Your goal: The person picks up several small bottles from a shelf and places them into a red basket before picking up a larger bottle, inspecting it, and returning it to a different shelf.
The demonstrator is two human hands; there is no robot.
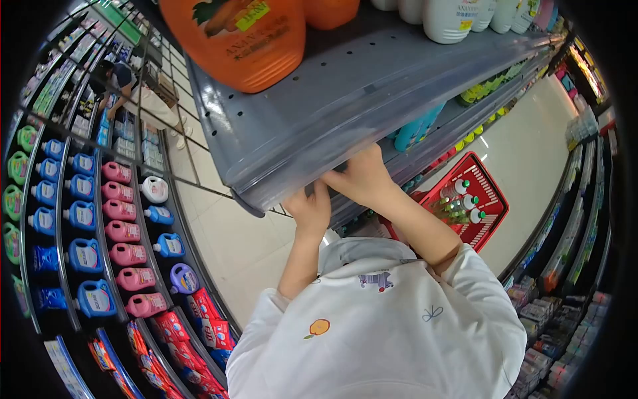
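Reaching up, both hands meet at the front edge of the grey shelf (345,100): left hand (311,207) and right hand (362,178) curl their fingers onto it, below the orange bottle (242,40).

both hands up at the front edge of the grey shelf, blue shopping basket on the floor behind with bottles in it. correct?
Nearly. In the head view the basket is red, not blue. Otherwise right: left hand and right hand are at the grey shelf's front edge, and the basket holds bottles.
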